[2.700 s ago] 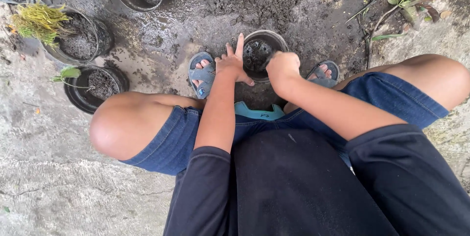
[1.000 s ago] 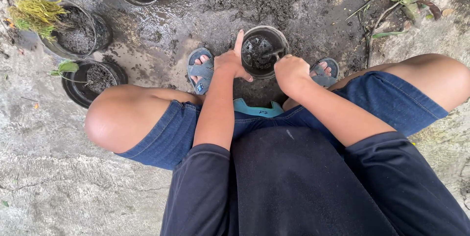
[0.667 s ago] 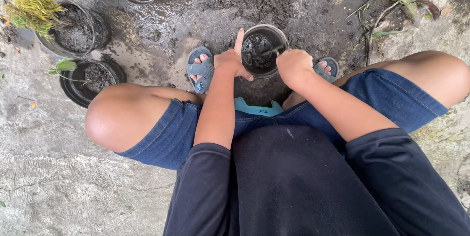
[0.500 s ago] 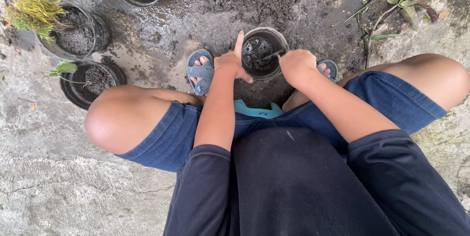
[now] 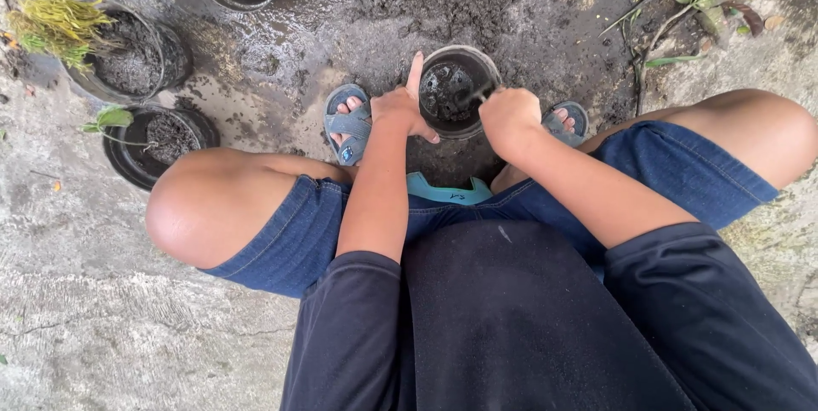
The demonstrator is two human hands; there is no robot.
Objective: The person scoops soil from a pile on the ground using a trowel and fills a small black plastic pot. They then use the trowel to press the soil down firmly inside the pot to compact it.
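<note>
Two hands at the black pot (image 5: 456,87), frame centre — our left hand (image 5: 405,109) steadies its rim, forefinger out; our right hand (image 5: 509,117) is fisted on a thin tool (image 5: 474,96). Soil only partly fills it.

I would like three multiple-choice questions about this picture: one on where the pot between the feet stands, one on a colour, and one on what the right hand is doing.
1. Where does the black pot that the hands work on stand?
A. between the two sandalled feet
B. on the person's lap
C. on a shelf

2. What colour are the sandals?
A. red
B. grey-blue
C. white

3. What is the state of the right hand?
A. open and flat on the ground
B. resting on the knee
C. closed in a grip on a thin tool that reaches into the pot's soil

Answers:
1. A, since the pot sits on the wet ground with one foot at each side.
2. B, as both sandal straps show a dull blue-grey.
3. C, because the fist is shut and a thin dark rod runs from it into the pot, while the left hand rests at the rim.
</note>
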